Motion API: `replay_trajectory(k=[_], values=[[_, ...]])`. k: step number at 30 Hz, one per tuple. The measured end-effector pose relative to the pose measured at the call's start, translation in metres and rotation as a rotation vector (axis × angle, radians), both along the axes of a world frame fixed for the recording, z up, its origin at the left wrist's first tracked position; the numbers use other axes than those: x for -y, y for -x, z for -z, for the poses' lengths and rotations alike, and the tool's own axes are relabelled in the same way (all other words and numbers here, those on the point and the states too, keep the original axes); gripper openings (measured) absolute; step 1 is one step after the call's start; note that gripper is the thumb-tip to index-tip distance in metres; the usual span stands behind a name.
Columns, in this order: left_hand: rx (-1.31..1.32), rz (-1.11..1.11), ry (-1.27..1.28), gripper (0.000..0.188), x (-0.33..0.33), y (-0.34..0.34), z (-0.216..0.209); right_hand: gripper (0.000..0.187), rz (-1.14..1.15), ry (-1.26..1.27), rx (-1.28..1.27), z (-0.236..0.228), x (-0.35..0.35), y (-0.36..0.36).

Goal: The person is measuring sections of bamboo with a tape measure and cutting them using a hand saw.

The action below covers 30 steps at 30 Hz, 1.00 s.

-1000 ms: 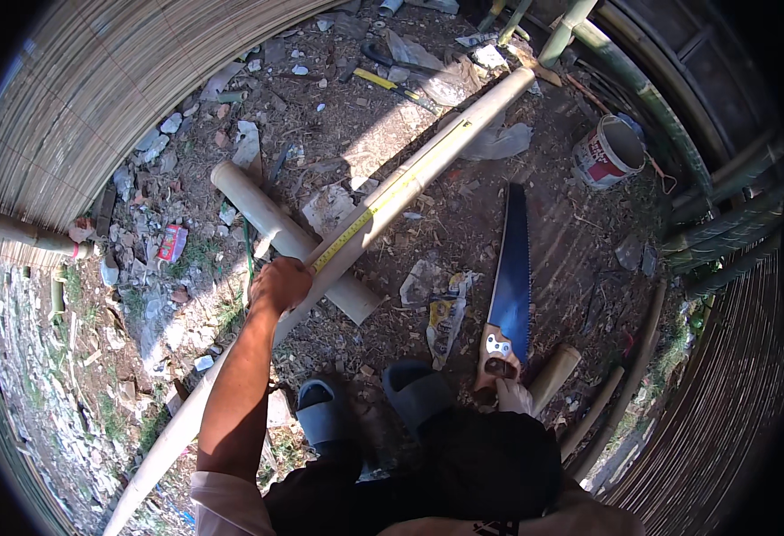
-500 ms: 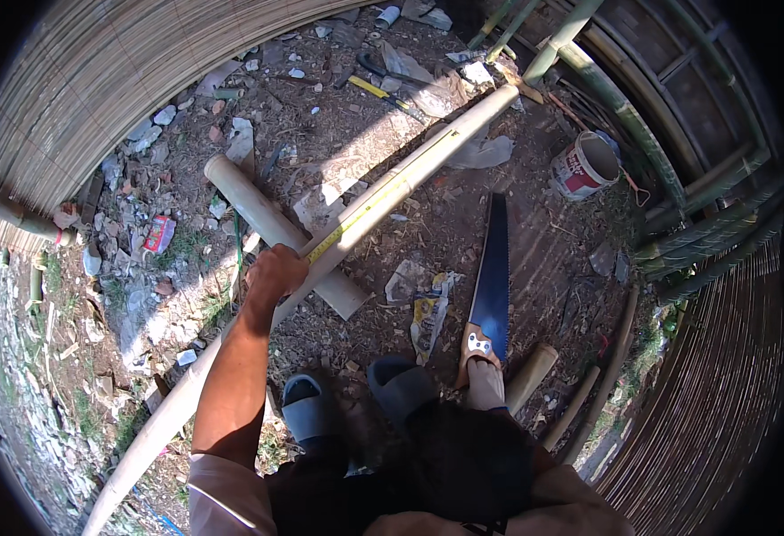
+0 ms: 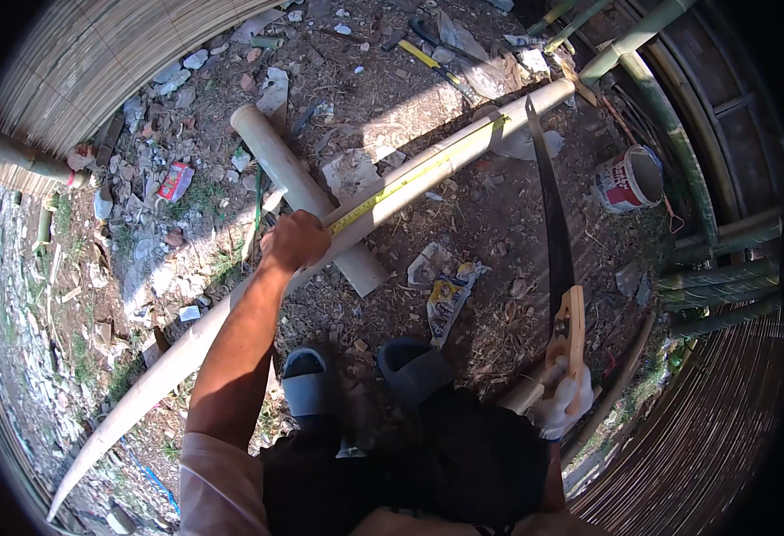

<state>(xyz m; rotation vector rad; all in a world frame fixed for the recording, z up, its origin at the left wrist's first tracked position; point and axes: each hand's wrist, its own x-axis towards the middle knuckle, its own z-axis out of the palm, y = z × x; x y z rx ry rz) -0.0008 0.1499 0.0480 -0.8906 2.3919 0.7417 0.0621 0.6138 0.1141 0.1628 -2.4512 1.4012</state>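
A long pale bamboo pole [image 3: 432, 183] runs diagonally from the lower left to the upper right, lying across a short bamboo log [image 3: 271, 154]. Along its top stretches the yellow blade of a tape measure [image 3: 401, 189]. My bare left hand [image 3: 298, 239] is closed at the tape's near end, resting against the pole; the tape's case is hidden under my fingers. In a white glove, my right hand [image 3: 563, 404] grips the wooden handle of a handsaw [image 3: 555, 219]. The saw's dark blade points away from me, its tip appearing against the pole's far end.
My sandalled feet [image 3: 310, 382] stand near the pole. A white bucket [image 3: 628, 183] sits at the right, and a yellow-handled tool [image 3: 420, 54] lies at the back. Crumpled wrappers [image 3: 450, 299] and rubble litter the dirt. Bamboo framing [image 3: 669, 116] and a slatted screen [image 3: 79, 80] border the space.
My right hand has lifted the saw and turned it; its tip has gone from low beside the pole to the pole's far end. My left hand stays at the tape.
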Motion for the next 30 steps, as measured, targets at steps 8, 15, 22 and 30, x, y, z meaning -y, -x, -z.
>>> replay_trajectory(k=[8,15,22,30], values=[[0.017,0.052,0.077,0.036,-0.004,-0.001,0.004,0.052,-0.223,0.378,0.280,-0.009,0.070,0.080],[-0.018,0.037,0.186,0.034,-0.013,-0.004,0.009,0.035,-0.386,0.269,0.362,0.000,0.091,0.116],[0.018,0.044,0.174,0.036,-0.021,-0.004,-0.007,0.029,-0.511,0.232,0.370,0.008,0.086,0.126],[-0.032,0.037,0.202,0.034,-0.026,-0.004,-0.008,0.022,-0.547,0.186,0.360,0.002,0.084,0.129]])
